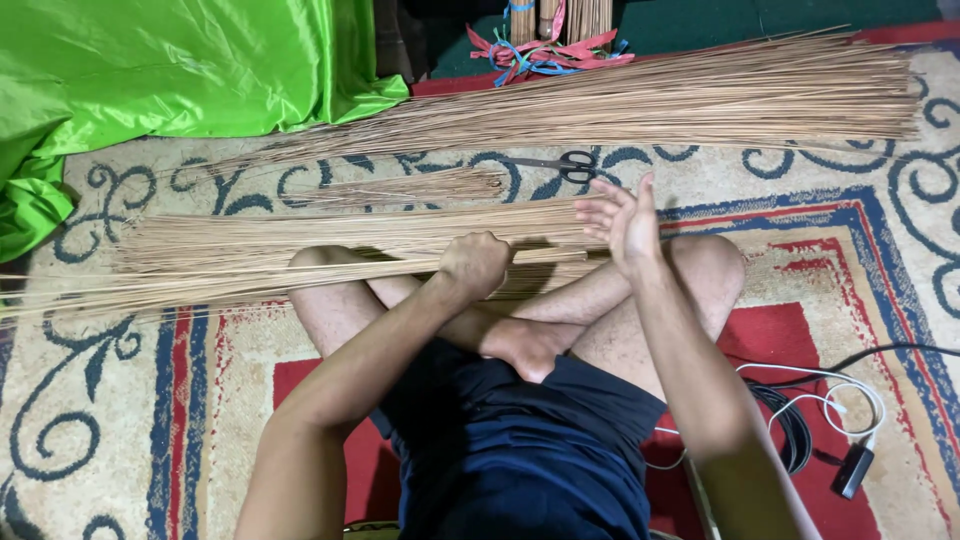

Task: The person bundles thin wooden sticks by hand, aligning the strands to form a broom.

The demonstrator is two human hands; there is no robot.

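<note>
Patterned carpet (880, 250); left hand (476, 262) fisted around bundle of thin tan sticks (300, 262); right hand (622, 220) spread open against the bundle's end.

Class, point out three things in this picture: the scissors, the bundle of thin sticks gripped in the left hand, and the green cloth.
scissors (568, 164), head view, on the dark handles.
bundle of thin sticks (300, 268), head view, mid-length.
green cloth (170, 70), head view, middle of the fabric.

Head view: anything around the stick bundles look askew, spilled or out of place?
Mostly orderly. The left hand grips a stick bundle across the legs; the right hand is open at its end. Scissors lie loose among the sticks on the carpet, and tangled cables lie beside the right knee.
</note>
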